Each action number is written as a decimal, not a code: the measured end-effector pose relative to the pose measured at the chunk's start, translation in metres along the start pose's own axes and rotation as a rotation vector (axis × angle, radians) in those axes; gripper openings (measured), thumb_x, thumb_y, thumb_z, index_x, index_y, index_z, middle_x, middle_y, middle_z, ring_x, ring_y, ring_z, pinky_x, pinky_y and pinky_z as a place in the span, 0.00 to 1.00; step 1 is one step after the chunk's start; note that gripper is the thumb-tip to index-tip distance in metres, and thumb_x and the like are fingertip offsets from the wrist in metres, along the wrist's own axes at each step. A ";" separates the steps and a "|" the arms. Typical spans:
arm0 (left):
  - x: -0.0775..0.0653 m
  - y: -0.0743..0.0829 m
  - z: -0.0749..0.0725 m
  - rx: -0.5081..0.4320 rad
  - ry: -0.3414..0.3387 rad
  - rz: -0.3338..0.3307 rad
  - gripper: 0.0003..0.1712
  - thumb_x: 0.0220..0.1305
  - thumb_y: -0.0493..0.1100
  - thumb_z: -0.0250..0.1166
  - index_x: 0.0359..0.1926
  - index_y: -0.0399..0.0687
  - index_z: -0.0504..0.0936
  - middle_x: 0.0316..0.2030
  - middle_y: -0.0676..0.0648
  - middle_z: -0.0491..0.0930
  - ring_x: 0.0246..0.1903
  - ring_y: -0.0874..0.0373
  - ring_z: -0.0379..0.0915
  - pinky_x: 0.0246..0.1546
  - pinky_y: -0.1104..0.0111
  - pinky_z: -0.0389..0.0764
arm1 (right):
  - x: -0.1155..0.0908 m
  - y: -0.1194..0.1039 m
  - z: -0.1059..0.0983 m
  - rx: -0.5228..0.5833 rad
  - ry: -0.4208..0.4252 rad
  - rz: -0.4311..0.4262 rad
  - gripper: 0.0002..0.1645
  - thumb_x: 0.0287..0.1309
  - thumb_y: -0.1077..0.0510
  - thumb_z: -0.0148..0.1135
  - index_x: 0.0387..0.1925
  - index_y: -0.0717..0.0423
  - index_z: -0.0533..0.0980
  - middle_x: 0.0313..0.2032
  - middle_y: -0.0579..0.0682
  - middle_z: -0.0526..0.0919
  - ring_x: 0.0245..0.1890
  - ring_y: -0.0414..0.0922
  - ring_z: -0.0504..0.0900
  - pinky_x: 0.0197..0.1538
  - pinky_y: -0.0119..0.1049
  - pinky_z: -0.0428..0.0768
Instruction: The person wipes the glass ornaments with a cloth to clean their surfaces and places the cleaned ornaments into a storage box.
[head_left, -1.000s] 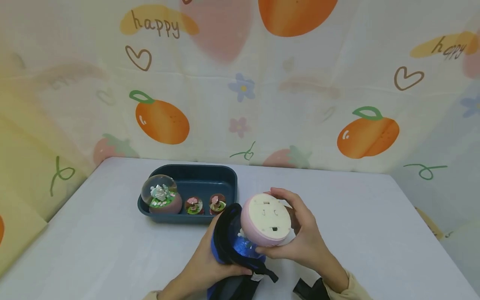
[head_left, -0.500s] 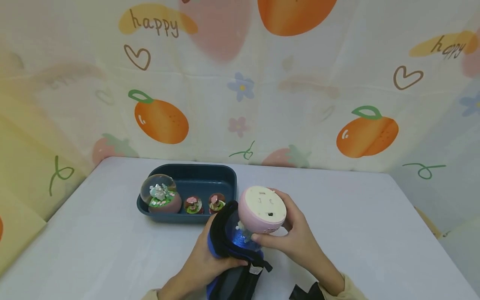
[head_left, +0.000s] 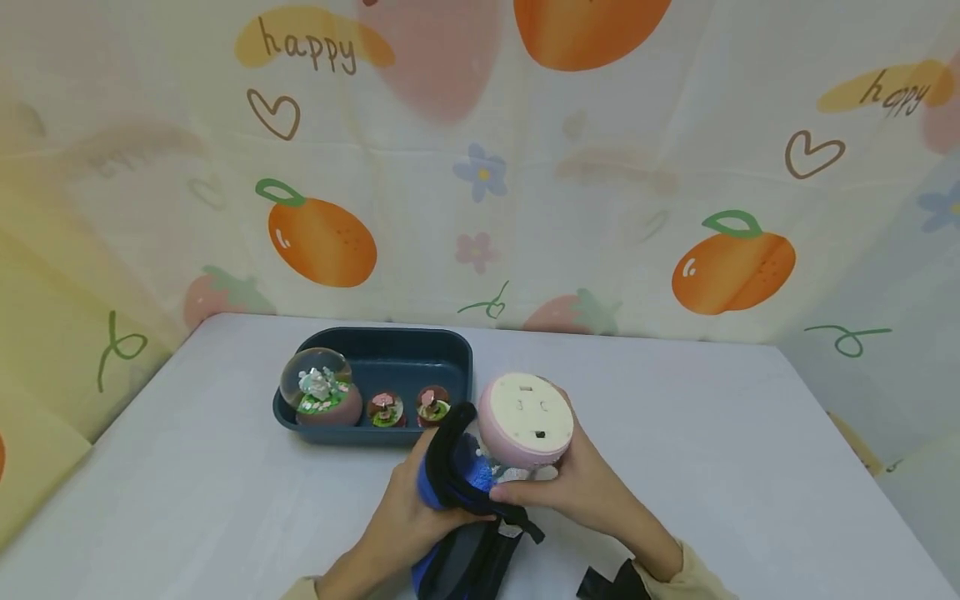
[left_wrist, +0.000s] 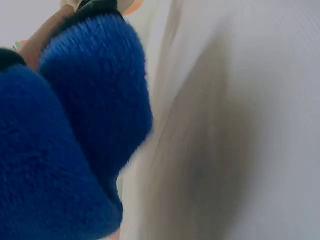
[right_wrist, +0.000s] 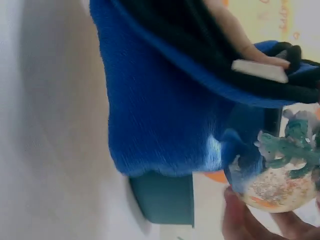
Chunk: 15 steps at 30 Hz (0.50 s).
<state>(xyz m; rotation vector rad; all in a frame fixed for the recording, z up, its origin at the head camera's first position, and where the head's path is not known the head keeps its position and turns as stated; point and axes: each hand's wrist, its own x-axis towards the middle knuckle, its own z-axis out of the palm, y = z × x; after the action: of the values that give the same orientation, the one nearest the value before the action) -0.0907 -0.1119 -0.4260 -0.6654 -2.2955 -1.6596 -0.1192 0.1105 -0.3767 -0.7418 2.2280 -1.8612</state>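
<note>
Upside down in my right hand is a snow globe with a pink base and a cream underside facing up. Its clear ball, with pale figures and glitter inside, shows in the right wrist view, right beside the pouch's black edge. My left hand grips a blue plush pouch with black trim and a small white label. Blue fleece fills the left side of the left wrist view. Part of the ball is hidden behind the base and the pouch's trim in the head view.
A dark teal tray stands behind my left hand. Inside it are another snow globe with a pink base and two small globes, one left of the other. Black material lies by my right sleeve.
The snow globe has moved slightly up and left with my right hand. My right thumb has slid left along the ball. The left hand keeps its grip on the pouch.
</note>
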 end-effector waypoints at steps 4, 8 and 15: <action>0.001 0.003 -0.002 0.008 0.023 -0.017 0.42 0.47 0.41 0.80 0.63 0.52 0.71 0.51 0.47 0.84 0.46 0.62 0.80 0.49 0.67 0.81 | 0.000 -0.002 -0.006 -0.119 0.098 -0.039 0.59 0.34 0.57 0.85 0.67 0.40 0.61 0.60 0.42 0.74 0.59 0.43 0.74 0.63 0.47 0.73; 0.002 0.008 -0.006 -0.016 0.031 -0.057 0.42 0.47 0.41 0.80 0.64 0.54 0.72 0.54 0.49 0.83 0.49 0.63 0.80 0.52 0.67 0.80 | 0.001 -0.003 -0.010 -0.252 0.153 -0.106 0.59 0.30 0.56 0.87 0.66 0.41 0.64 0.59 0.41 0.76 0.58 0.39 0.75 0.62 0.39 0.75; 0.007 0.011 -0.016 0.030 0.050 -0.035 0.43 0.47 0.41 0.80 0.65 0.55 0.71 0.56 0.49 0.82 0.51 0.61 0.80 0.53 0.66 0.81 | 0.007 0.004 -0.015 -0.450 0.239 -0.137 0.56 0.20 0.58 0.89 0.59 0.49 0.72 0.55 0.43 0.76 0.55 0.40 0.74 0.60 0.46 0.77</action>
<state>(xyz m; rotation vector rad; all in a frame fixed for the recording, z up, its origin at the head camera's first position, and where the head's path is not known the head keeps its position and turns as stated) -0.0924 -0.1229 -0.4090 -0.5739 -2.3052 -1.6345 -0.1325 0.1207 -0.3759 -0.7859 2.8698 -1.5854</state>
